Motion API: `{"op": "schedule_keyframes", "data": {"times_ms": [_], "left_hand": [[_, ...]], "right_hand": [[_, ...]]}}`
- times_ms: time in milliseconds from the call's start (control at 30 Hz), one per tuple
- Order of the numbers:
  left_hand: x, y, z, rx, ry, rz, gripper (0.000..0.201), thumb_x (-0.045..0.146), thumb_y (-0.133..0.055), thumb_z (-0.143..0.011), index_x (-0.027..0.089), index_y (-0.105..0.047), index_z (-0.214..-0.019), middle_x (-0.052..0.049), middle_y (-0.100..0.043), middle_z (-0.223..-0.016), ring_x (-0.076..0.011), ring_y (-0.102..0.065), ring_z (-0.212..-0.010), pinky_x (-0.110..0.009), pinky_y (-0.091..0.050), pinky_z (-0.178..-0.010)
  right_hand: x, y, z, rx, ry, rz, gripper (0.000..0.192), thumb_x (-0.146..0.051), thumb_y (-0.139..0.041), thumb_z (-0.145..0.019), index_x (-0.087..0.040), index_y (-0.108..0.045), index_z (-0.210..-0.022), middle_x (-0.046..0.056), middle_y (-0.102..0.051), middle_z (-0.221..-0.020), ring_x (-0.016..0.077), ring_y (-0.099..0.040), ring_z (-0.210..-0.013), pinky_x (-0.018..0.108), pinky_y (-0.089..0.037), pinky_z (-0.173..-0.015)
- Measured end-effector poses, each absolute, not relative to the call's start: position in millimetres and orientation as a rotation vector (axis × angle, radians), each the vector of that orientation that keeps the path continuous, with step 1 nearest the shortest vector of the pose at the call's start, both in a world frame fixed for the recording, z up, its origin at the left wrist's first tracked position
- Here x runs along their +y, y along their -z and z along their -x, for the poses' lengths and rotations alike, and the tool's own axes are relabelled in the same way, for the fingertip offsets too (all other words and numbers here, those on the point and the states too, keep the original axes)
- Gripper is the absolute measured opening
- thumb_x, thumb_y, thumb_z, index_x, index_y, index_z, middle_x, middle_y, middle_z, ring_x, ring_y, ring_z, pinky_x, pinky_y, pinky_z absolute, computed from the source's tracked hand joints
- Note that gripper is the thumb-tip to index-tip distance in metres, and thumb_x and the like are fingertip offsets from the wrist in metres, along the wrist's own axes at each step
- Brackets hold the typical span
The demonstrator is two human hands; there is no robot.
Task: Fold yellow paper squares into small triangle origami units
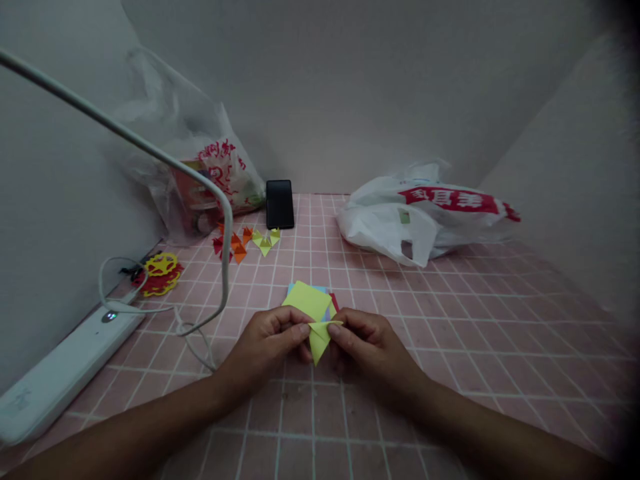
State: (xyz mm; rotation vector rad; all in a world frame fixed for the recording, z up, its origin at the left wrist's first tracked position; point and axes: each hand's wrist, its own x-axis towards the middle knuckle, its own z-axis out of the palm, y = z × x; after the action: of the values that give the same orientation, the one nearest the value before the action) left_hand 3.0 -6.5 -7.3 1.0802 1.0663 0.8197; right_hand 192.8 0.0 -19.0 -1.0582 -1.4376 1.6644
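Note:
My left hand (267, 340) and my right hand (367, 341) meet over the pink checked table (450, 347), both pinching a small folded yellow paper piece (319, 339) whose point hangs downward. Just behind the hands lies a small stack of coloured paper squares (310, 299), yellow on top, with blue and red edges showing. Farther back, several finished folded pieces (246, 241) in red, orange and yellow lie in a row.
A black phone (279, 204) leans on the back wall. A clear bag with red print (200, 167) stands back left, a white bag (425, 213) back right. A white lamp base (60, 367), its arm and cable run along the left. Red-yellow paper cut-outs (160, 273) lie nearby.

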Motion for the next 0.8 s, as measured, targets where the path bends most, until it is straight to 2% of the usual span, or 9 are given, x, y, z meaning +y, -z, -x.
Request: {"op": "schedule_keyframes", "data": {"times_ms": [267, 567, 800], "left_hand": [[-5.3, 11.2, -3.1, 1.041, -0.808, -1.064, 0.021, 0.035, -0.063, -0.083, 0.015, -0.066, -0.086, 0.000, -0.068, -0.063, -0.0123, -0.061, -0.058, -0.024, -0.045, -0.061], [-4.3, 7.3, -4.9, 1.110, -0.817, -1.124, 0.023, 0.037, -0.064, -0.082, 0.016, -0.062, -0.073, 0.002, -0.061, -0.056, -0.0108, -0.054, -0.053, -0.024, -0.042, -0.059], [-3.9, 5.7, -3.5, 1.132, -0.815, -1.189, 0.025, 0.039, -0.062, -0.082, 0.017, -0.060, -0.070, 0.003, -0.060, -0.055, -0.0103, -0.053, -0.052, -0.023, -0.041, -0.058]], "right_hand": [[1.7, 17.9, -192.4, -1.406, -1.675, 1.049, 0.031, -0.041, -0.060, -0.086, -0.017, -0.056, -0.067, -0.003, -0.053, -0.054, 0.0089, -0.046, -0.047, 0.022, -0.032, -0.046], [0.0, 20.1, -192.6, -1.387, -1.742, 1.032, 0.032, -0.042, -0.060, -0.086, -0.017, -0.055, -0.067, -0.004, -0.050, -0.055, 0.0082, -0.043, -0.047, 0.022, -0.031, -0.046], [0.2, 18.4, -194.0, -1.421, -1.778, 1.020, 0.034, -0.045, -0.059, -0.087, -0.017, -0.055, -0.067, -0.002, -0.051, -0.057, 0.0088, -0.044, -0.049, 0.022, -0.031, -0.046]]}}
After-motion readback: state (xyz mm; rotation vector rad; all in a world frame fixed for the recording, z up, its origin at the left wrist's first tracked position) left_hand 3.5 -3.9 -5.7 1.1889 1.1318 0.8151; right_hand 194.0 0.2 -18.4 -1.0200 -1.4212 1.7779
